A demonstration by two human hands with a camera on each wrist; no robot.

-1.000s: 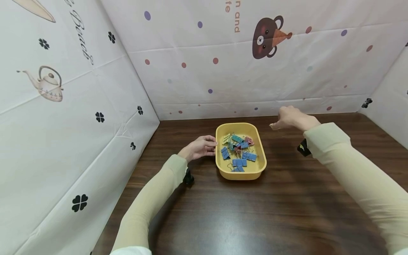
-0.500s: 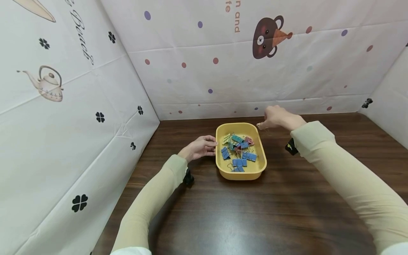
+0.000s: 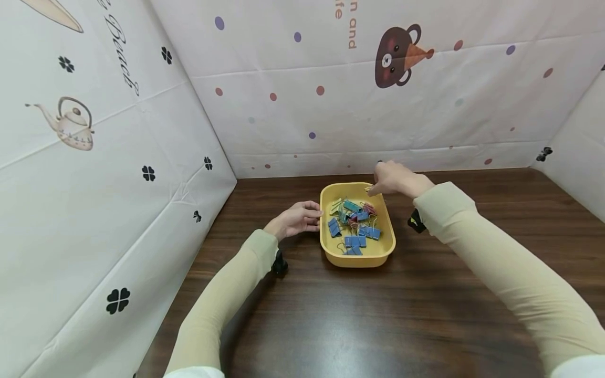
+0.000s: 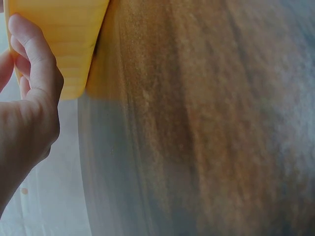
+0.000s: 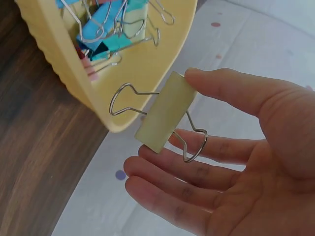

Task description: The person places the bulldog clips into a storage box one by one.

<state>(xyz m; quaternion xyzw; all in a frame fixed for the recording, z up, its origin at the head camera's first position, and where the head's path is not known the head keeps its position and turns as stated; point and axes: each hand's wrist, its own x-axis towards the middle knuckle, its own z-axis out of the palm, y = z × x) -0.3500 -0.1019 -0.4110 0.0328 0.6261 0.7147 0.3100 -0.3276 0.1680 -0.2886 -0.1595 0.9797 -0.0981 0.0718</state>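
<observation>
A yellow plastic tray (image 3: pixel 358 260) stands on the dark wood table, holding several binder clips, among them a blue one (image 3: pixel 355 241) and a teal one (image 3: pixel 351 205). My left hand (image 3: pixel 298 218) touches the tray's left side, fingertips right at the rim. In the left wrist view, the fingers (image 4: pixel 42 56) lie loosely bent against the yellow wall. My right hand (image 3: pixel 397 178) is over the tray's far right corner. Between its thumb and fingers it pinches a pale yellow binder clip (image 5: pixel 166 112), whose two wire handles stick out to either side.
Dark wood table (image 3: pixel 302 320) surrounds the tray. A white printed sheet (image 3: pixel 264 126) rises behind the table, and another white sheet (image 3: pixel 113 220) stands along the left. Black wrist devices show under both sleeves.
My right hand has moved left, from right of the tray to over its far right corner, carrying the pale yellow binder clip. The left hand and tray have stayed put.
</observation>
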